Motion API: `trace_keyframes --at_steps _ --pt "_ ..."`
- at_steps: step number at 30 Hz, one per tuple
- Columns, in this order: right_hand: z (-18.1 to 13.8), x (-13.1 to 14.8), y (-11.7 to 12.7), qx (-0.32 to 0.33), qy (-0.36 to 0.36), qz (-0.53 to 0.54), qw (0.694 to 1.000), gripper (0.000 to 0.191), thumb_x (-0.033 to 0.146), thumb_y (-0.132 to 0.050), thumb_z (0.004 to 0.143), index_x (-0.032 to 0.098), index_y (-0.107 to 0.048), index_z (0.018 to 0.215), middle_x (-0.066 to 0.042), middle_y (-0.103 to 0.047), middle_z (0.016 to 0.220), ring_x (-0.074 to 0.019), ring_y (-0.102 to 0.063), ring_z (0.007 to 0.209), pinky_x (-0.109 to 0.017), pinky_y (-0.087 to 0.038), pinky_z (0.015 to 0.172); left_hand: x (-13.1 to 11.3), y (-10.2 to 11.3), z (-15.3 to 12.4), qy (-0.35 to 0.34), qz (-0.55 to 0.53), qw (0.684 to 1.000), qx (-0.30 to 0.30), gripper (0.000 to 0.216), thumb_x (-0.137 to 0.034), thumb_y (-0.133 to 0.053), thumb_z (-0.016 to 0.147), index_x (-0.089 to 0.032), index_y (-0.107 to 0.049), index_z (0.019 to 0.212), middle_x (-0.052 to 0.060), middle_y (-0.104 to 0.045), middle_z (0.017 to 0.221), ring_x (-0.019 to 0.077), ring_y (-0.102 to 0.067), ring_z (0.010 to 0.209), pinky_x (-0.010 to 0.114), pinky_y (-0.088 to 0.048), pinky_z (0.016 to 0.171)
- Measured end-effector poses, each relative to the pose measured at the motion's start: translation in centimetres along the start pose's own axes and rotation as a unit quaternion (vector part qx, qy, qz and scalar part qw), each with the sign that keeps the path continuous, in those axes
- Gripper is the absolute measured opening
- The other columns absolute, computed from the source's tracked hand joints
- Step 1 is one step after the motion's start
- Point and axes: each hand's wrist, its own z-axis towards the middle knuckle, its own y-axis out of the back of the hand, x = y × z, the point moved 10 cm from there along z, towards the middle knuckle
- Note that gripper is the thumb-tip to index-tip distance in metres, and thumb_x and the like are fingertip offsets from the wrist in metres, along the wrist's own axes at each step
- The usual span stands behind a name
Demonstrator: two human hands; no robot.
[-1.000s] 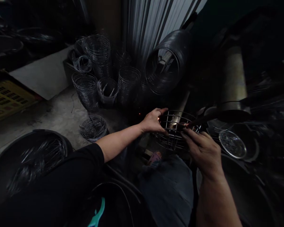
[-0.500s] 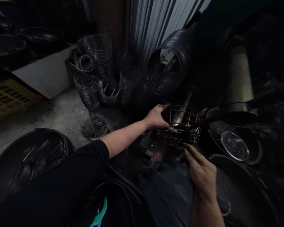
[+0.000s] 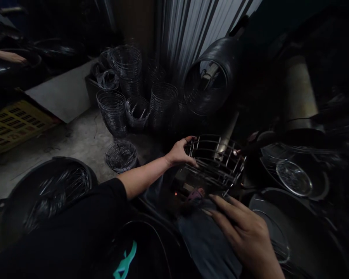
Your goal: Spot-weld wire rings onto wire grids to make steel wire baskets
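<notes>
A round wire basket (image 3: 212,170) with a metal grid side is tilted in front of me. My left hand (image 3: 182,152) grips its left rim, thumb and fingers around the wires. Just below the basket's right side, my right hand (image 3: 238,224) is held with fingers stretched out and apart; I see nothing in it. A dark rod (image 3: 257,147) reaches in from the right, its bright tip near the basket's wires. Behind the basket, a pale metal bar (image 3: 227,135) slants upward.
Stacks of wire rings (image 3: 112,112) stand on the floor. Beyond them is a large wire coil (image 3: 208,85). A black tub (image 3: 10,193) of wire pieces sits left, another dark tub (image 3: 305,228) right. A yellow crate (image 3: 17,124) and another person's hand (image 3: 13,57) are at far left.
The basket has tilted and shifted left with my left hand. My right hand has moved lower, its fingers now stretched out. Another person's hand has appeared at far left.
</notes>
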Motion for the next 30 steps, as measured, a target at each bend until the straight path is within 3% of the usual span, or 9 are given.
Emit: trace_keyframes --at_steps 3,6,9,12,15,22,27,30 --pt "1.2 1.8 -0.7 0.033 0.009 0.014 0.999 0.019 0.028 -0.059 0.088 0.021 -0.073 0.1 -0.004 -0.074 0.089 -0.0163 -0.071 0.077 -0.021 -0.057 0.066 -4.0 -0.1 -3.1 -0.076 0.155 0.984 0.031 0.107 -0.03 -0.09 0.029 -0.018 -0.051 0.129 0.01 -0.053 0.127 0.0283 -0.053 0.117 0.041 -0.042 0.105" --pt "2.1 -0.1 -2.6 0.099 -0.061 0.024 0.993 0.02 0.029 -0.056 0.089 0.022 -0.074 0.096 -0.003 -0.073 0.086 -0.0153 -0.07 0.072 -0.022 -0.055 0.062 -6.1 -1.4 -5.5 -0.108 0.262 0.958 0.05 0.105 -0.036 -0.088 0.032 -0.018 -0.052 0.129 0.01 -0.054 0.122 0.0291 -0.054 0.113 0.042 -0.044 0.102" --pt "2.6 -2.4 -3.2 0.105 -0.089 -0.047 0.989 0.02 0.029 -0.056 0.087 0.023 -0.075 0.089 -0.002 -0.073 0.079 -0.0164 -0.069 0.067 -0.024 -0.053 0.058 -6.7 -2.7 -6.5 -0.124 0.304 0.943 0.053 0.102 -0.046 -0.084 0.037 -0.016 -0.052 0.129 0.012 -0.054 0.12 0.0309 -0.053 0.112 0.045 -0.043 0.102" --pt "2.2 -2.8 -3.5 0.118 -0.038 -0.168 0.978 0.024 0.026 -0.058 0.081 0.022 -0.073 0.099 -0.003 -0.073 0.082 -0.0189 -0.069 0.067 -0.027 -0.05 0.054 -6.7 -3.3 -6.4 -0.13 0.323 0.936 0.045 0.099 -0.047 -0.081 0.04 -0.015 -0.051 0.129 0.014 -0.054 0.121 0.0318 -0.052 0.113 0.046 -0.042 0.103" --pt "1.3 -2.4 -3.5 0.107 0.005 -0.23 0.967 0.03 0.022 -0.055 0.081 0.017 -0.07 0.106 -0.006 -0.073 0.085 -0.0212 -0.068 0.072 -0.031 -0.051 0.061 -6.5 -3.7 -5.9 -0.125 0.329 0.935 0.048 0.098 -0.043 -0.081 0.04 -0.018 -0.05 0.13 0.012 -0.054 0.122 0.0316 -0.052 0.114 0.047 -0.042 0.102" --pt "1.1 -2.8 -1.3 0.003 0.057 -0.184 0.981 0.025 0.017 -0.048 0.089 0.016 -0.071 0.099 -0.005 -0.07 0.076 -0.0176 -0.06 0.068 -0.03 -0.045 0.064 -6.9 -4.6 -4.4 -0.12 0.325 0.937 0.04 0.097 -0.044 -0.081 0.041 -0.02 -0.05 0.13 0.01 -0.055 0.12 0.0315 -0.052 0.113 0.048 -0.043 0.101" --pt "1.6 -3.8 -1.6 0.049 0.058 -0.231 0.97 0.027 0.019 -0.052 0.088 0.011 -0.068 0.109 -0.007 -0.069 0.078 -0.0221 -0.055 0.073 -0.034 -0.042 0.063 -7.1 -4.9 -3.3 -0.119 0.333 0.935 0.029 0.098 -0.043 -0.081 0.041 -0.019 -0.05 0.13 0.011 -0.053 0.122 0.032 -0.051 0.113 0.048 -0.044 0.1" --pt "1.7 -4.0 -1.3 0.027 0.059 -0.206 0.976 0.026 0.015 -0.052 0.087 0.012 -0.069 0.106 -0.005 -0.068 0.075 -0.0209 -0.053 0.071 -0.033 -0.04 0.062 -7.1 -5.0 -3.0 -0.12 0.334 0.934 0.029 0.097 -0.043 -0.08 0.042 -0.019 -0.049 0.131 0.011 -0.053 0.123 0.0319 -0.051 0.113 0.049 -0.044 0.1"
